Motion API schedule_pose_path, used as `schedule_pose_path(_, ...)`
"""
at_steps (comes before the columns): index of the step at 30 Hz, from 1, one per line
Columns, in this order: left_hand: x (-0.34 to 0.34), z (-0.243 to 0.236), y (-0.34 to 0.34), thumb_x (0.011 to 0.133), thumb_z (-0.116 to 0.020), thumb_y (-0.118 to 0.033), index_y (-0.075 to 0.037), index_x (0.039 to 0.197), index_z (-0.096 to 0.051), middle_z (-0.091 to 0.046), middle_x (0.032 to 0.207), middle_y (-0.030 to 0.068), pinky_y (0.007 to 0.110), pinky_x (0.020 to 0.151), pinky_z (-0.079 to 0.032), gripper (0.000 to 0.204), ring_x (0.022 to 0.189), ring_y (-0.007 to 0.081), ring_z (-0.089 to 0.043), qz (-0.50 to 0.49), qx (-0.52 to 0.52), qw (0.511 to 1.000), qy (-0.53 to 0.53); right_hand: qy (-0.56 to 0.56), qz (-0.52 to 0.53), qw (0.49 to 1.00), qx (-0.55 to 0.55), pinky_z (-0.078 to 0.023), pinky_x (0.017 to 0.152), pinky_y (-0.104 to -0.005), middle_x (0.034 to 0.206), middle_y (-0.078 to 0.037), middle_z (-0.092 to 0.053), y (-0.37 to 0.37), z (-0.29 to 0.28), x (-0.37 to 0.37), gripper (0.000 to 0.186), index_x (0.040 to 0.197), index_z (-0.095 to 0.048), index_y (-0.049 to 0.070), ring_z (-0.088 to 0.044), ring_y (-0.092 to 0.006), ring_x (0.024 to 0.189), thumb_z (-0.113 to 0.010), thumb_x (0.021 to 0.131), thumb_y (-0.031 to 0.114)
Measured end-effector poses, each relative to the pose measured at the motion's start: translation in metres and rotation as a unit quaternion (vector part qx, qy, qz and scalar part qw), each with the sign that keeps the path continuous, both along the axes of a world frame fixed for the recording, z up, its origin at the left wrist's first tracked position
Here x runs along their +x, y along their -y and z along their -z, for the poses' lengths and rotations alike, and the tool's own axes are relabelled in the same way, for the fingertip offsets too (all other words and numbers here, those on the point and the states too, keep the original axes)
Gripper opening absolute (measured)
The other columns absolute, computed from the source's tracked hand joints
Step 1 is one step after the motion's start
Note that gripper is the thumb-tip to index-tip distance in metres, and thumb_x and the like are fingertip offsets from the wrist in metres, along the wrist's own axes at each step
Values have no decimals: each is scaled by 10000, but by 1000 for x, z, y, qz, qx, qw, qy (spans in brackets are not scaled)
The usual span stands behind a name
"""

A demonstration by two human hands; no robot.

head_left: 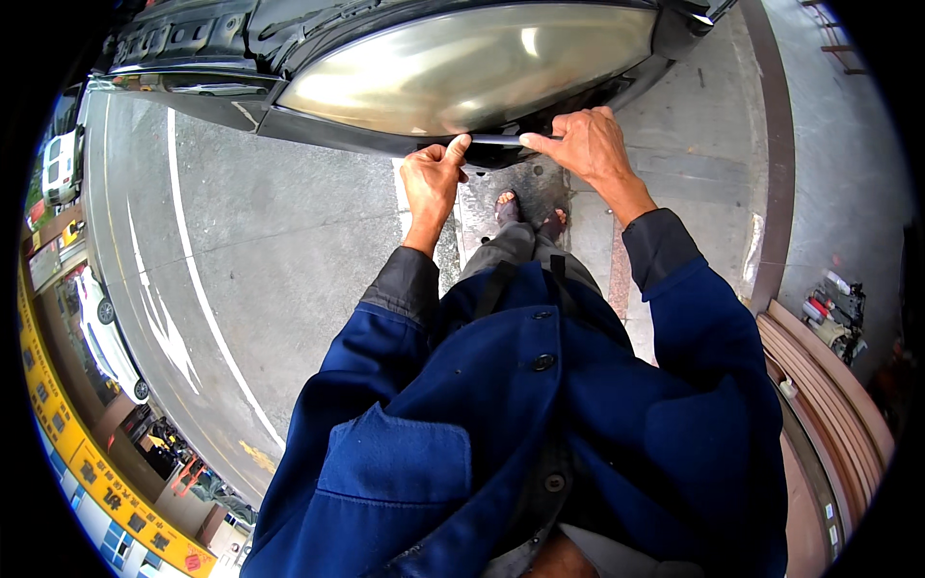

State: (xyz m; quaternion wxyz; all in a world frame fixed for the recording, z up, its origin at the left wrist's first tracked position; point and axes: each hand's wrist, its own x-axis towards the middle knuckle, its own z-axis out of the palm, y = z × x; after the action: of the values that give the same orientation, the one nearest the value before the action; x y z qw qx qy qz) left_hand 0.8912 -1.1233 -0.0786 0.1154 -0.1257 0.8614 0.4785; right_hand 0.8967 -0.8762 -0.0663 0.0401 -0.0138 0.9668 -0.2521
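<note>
A large, yellowed, hazy headlight (462,72) fills the top of the view, set in the front of a black car. Along its lower edge, a narrow greyish-purple strip (496,140) runs between my two hands. My left hand (431,183) pinches the strip's left end, thumb pointing up and fingers curled. At the other end, my right hand (590,149) grips it with the thumb stretched toward the left and the fingers bent behind. What the strip is made of cannot be made out.
The car's black bumper (328,135) curves below the headlight. My sandalled feet (508,207) stand on the pavement beneath. A road with white lines (202,279) and a parked white car (111,337) lie left. Brown curved panels (829,414) and a pile of parts (836,308) are right.
</note>
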Motion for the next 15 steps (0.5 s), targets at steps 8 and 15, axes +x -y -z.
schedule_pose_path(8, 0, 5, -1, 952, -752, -493, 3, 630, -693, -643, 520, 68, 297, 521, -465, 594, 484, 102, -607, 28, -59, 997, -33, -79, 9, 993, 91, -501, 808, -434, 688, -170, -705, 0, 26, -21, 711, 705, -737, 34, -645, -371, 742, -752, 745, 743)
schedule_pose_path(15, -1, 4, -2, 960, -746, -477, -8, 619, -679, -621, 495, 56, 309, 492, -451, 584, 461, 104, -592, 60, -92, 993, -44, -122, 34, 984, 126, -491, 828, -409, 616, -154, -676, 9, 31, -17, 713, 661, -737, 45, -649, -350, 669, -743, 741, 754)
